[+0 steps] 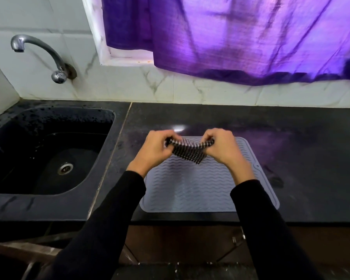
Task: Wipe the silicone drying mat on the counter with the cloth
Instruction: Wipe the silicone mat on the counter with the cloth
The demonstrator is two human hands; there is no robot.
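Observation:
A grey-blue silicone drying mat (192,188) with wavy ridges lies flat on the black counter near its front edge. Above the mat's far part, a black-and-white checked cloth (188,153) hangs stretched between both hands. My left hand (156,150) grips the cloth's left end and my right hand (223,147) grips its right end. The cloth's lower corner droops toward the mat; whether it touches the mat is unclear. Both arms wear black sleeves.
A black sink (49,150) with a metal drain is set into the counter to the left, with a chrome tap (38,55) on the tiled wall above it. A purple curtain (230,37) hangs over the window behind. Black counter (301,148) extends to the right.

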